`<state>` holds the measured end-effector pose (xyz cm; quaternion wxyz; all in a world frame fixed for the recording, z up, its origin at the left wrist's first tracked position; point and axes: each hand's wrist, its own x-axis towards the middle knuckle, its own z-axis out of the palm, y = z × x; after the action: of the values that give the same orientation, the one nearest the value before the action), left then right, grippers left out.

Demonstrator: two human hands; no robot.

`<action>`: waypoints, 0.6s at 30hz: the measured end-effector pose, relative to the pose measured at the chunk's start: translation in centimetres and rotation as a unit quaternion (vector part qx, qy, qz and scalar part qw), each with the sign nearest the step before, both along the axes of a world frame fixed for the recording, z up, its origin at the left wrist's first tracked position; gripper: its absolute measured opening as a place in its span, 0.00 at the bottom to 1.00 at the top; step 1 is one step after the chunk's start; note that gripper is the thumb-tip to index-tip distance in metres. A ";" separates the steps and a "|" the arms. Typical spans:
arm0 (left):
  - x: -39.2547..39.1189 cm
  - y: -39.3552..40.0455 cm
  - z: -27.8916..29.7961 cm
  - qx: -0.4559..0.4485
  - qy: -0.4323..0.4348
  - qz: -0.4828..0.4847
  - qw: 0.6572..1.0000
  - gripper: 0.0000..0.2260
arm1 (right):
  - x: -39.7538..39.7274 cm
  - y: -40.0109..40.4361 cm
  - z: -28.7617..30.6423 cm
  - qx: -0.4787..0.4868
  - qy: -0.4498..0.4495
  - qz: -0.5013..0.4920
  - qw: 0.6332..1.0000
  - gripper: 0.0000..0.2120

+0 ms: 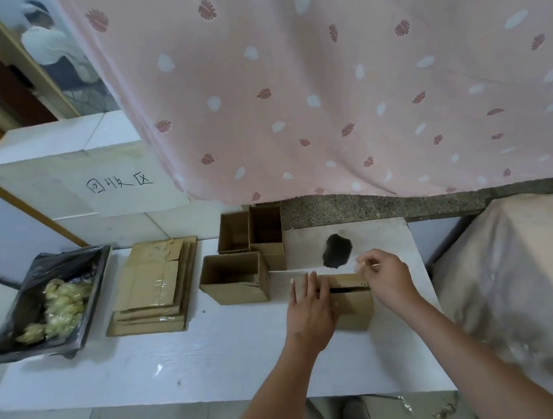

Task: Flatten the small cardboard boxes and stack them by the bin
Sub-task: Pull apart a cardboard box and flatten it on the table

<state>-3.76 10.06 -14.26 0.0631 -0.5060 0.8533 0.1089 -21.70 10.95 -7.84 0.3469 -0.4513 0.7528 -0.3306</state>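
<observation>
White tabletop (181,358) under a pink leaf-print curtain (322,83). Small brown cardboard box (350,299) sits right of centre. Left hand (310,308) lies flat on its left part, fingers straight and together. Right hand (384,278) pinches a strip of tape (367,265) at its far right corner. Three open brown boxes (241,275) stand just left. Farther left: stack of flattened cardboard (155,288), then black-lined bin (48,304).

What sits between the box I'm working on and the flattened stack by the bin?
One open box stands on the table directly between the box in hand and the flattened stack. Two more open boxes sit farther back, off the straight path.
</observation>
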 end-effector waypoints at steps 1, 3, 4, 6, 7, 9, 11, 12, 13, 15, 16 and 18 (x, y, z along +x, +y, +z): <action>0.9 0.0 0.1 -0.004 0.001 0.019 1.000 0.27 | 0.8 -0.2 0.3 -0.008 -0.014 0.005 1.000 0.08; 3.2 0.0 0.4 -0.009 0.004 0.072 0.997 0.27 | 2.8 -0.8 0.7 -0.010 -0.046 0.023 0.999 0.18; 4.5 0.1 0.6 -0.009 -0.002 0.096 0.995 0.28 | 4.0 -1.2 0.9 -0.003 -0.046 0.036 0.998 0.19; 7.0 0.2 0.8 -0.008 -0.023 0.124 0.992 0.29 | 6.4 -2.0 1.0 0.017 -0.017 0.069 0.997 0.11; 8.5 0.2 0.9 -0.011 -0.031 0.139 0.990 0.29 | 7.9 -2.4 1.0 0.028 -0.009 0.087 0.996 0.06; 11.6 0.4 1.2 -0.017 -0.039 0.173 0.984 0.29 | 11.1 -2.9 0.9 0.031 -0.015 0.120 0.992 0.05; 14.5 0.3 1.3 -0.016 -0.041 0.206 0.978 0.29 | 13.9 -3.5 0.7 0.019 -0.010 0.150 0.988 0.06; 16.3 0.3 1.3 -0.014 -0.038 0.226 0.973 0.29 | 15.7 -3.9 0.6 0.017 -0.008 0.168 0.986 0.06; 17.8 0.3 1.4 -0.012 -0.036 0.243 0.969 0.29 | 17.2 -4.3 0.7 0.018 -0.008 0.184 0.983 0.06; 21.4 0.2 1.5 -0.012 -0.027 0.269 0.963 0.28 | 20.6 -5.4 0.7 0.020 -0.006 0.211 0.977 0.05; 23.0 0.2 1.4 -0.012 -0.022 0.279 0.960 0.28 | 22.2 -5.9 0.8 0.018 -0.002 0.222 0.975 0.06; 26.9 0.2 1.3 -0.013 -0.012 0.303 0.953 0.28 | 26.3 -7.0 0.8 0.016 0.011 0.244 0.970 0.08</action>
<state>23.19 10.30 -12.98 0.0308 -0.7427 0.6606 0.1054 4.56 3.93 -7.07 0.4157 -0.6193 0.6290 -0.2190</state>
